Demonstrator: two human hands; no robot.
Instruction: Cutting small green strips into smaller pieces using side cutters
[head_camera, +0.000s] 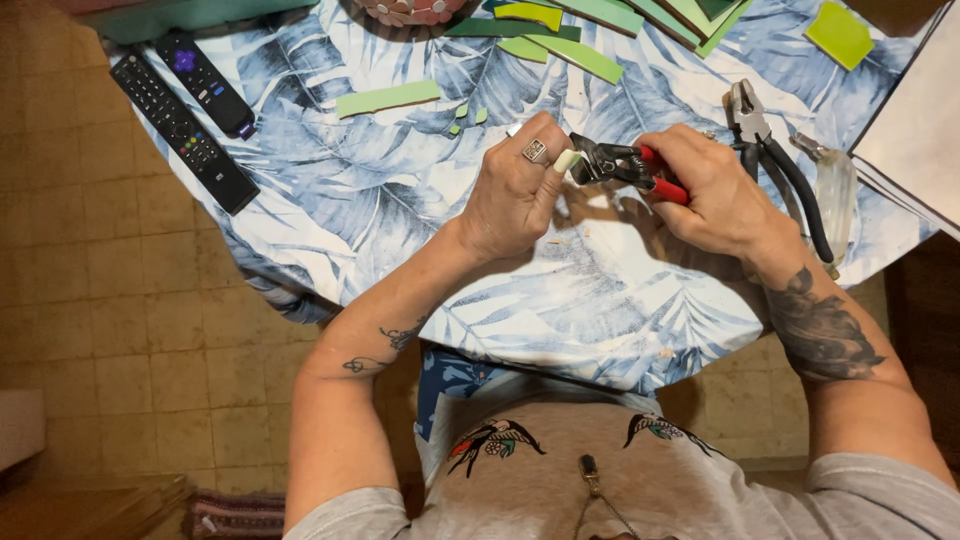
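A home, set up for craft work at a living-area table. Leaf-print blue tablecloth (400, 200) over a round table, two TV remotes (185, 100) at one edge, worn tan tile floor (130, 300) below. Green tile strips (388, 97), a second pair of pliers (770, 150) and a mosaic-covered bowl (410, 10) scattered across the cloth.

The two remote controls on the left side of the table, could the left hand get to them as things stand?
Probably yes. The remote controls lie in the open on the leaf-print cloth, with only bare cloth between them and the left hand. But that hand is pinching a small pale tile piece, so it isn't free.
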